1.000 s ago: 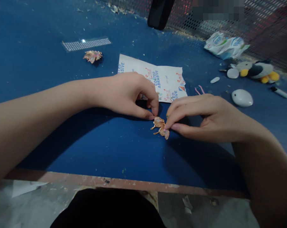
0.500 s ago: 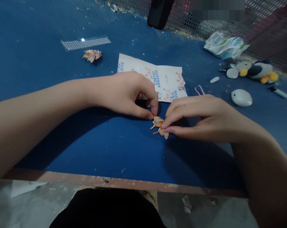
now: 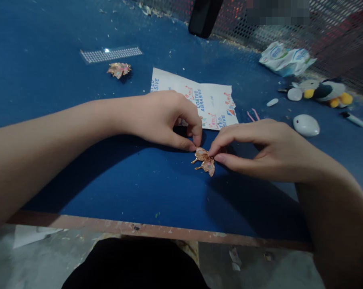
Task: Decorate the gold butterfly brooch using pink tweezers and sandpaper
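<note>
A gold butterfly ornament (image 3: 205, 163) with pale pink wings lies on the blue tabletop between my hands, its two tail tips pointing left. My left hand (image 3: 172, 120) pinches the edge of its upper wing between thumb and forefinger, the other fingers curled. From the other side, my right hand (image 3: 256, 150) brings thumb and forefinger close together at the butterfly's body and inner edge. Whether something tiny sits between those right fingertips is too small to tell. A second butterfly ornament (image 3: 119, 70), similar in colour, rests farther back on the left.
Behind my hands is a creased sheet of abrasive paper (image 3: 217, 100). A strip of small shiny beads (image 3: 112, 55) lies back left. To the right are pink tweezers (image 3: 254, 115), a white case (image 3: 306, 125), a plush toy (image 3: 327, 91), a pen (image 3: 354, 119) and a wipes packet (image 3: 286, 59).
My right thumb has drawn back to the right off the butterfly's lower wing, so more of the wing shows. My left hand keeps its pinch; the view has shifted slightly.
</note>
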`<move>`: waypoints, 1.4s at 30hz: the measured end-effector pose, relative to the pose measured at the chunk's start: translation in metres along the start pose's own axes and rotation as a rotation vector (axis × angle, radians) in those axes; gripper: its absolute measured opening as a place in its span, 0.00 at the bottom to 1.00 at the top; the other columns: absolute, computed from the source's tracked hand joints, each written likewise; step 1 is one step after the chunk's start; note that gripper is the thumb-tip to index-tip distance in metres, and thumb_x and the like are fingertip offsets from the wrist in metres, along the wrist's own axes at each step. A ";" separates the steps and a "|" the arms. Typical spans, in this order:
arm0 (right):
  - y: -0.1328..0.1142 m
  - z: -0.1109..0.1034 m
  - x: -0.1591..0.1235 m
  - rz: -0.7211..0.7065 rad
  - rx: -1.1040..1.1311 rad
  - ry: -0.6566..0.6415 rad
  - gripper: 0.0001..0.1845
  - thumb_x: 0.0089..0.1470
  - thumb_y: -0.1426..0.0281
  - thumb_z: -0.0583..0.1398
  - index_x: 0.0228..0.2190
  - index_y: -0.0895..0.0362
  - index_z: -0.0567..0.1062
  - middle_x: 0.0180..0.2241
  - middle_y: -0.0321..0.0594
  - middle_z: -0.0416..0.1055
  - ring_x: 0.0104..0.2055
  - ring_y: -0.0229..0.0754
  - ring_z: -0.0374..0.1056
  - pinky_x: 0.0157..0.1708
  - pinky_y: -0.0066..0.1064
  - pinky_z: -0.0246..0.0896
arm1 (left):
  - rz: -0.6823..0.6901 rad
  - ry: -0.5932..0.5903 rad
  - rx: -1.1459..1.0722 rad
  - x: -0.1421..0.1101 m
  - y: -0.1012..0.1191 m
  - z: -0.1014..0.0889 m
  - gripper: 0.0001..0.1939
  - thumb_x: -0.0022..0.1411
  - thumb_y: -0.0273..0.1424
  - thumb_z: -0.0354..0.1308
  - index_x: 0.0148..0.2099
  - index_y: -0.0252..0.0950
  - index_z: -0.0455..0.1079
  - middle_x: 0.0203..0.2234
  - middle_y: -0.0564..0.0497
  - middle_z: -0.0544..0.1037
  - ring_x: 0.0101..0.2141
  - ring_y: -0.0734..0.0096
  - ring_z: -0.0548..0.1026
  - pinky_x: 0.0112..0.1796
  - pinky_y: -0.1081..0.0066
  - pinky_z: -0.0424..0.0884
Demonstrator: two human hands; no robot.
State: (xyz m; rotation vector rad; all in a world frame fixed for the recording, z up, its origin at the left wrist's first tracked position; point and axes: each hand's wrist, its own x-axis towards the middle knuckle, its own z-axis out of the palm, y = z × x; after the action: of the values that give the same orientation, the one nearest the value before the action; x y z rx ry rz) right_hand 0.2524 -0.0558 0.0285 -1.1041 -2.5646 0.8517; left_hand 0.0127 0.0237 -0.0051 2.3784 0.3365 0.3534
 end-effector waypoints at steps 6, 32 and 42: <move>0.000 0.000 0.000 0.064 -0.002 -0.022 0.04 0.59 0.68 0.63 0.33 0.50 0.80 0.32 0.33 0.82 0.33 0.41 0.78 0.34 0.32 0.69 | -0.007 -0.002 0.010 0.000 0.001 0.000 0.08 0.60 0.34 0.65 0.41 0.43 0.84 0.34 0.51 0.83 0.31 0.72 0.74 0.34 0.72 0.65; -0.003 0.007 0.004 -0.028 -0.042 -0.031 0.04 0.56 0.68 0.65 0.30 0.53 0.80 0.29 0.35 0.79 0.31 0.38 0.73 0.32 0.30 0.65 | -0.001 0.010 -0.009 0.000 0.000 0.000 0.07 0.58 0.34 0.66 0.39 0.44 0.83 0.31 0.53 0.81 0.32 0.72 0.74 0.36 0.73 0.65; 0.001 -0.001 -0.001 0.079 -0.017 0.167 0.03 0.59 0.70 0.62 0.32 0.52 0.75 0.30 0.35 0.75 0.30 0.39 0.68 0.31 0.31 0.62 | -0.043 0.022 0.016 -0.001 0.003 0.002 0.09 0.58 0.35 0.66 0.43 0.45 0.83 0.35 0.55 0.82 0.35 0.71 0.76 0.36 0.73 0.65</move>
State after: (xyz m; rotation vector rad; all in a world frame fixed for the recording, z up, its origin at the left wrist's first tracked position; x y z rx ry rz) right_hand 0.2538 -0.0556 0.0284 -1.2338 -2.4097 0.7232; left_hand 0.0131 0.0200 -0.0051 2.3801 0.4016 0.3576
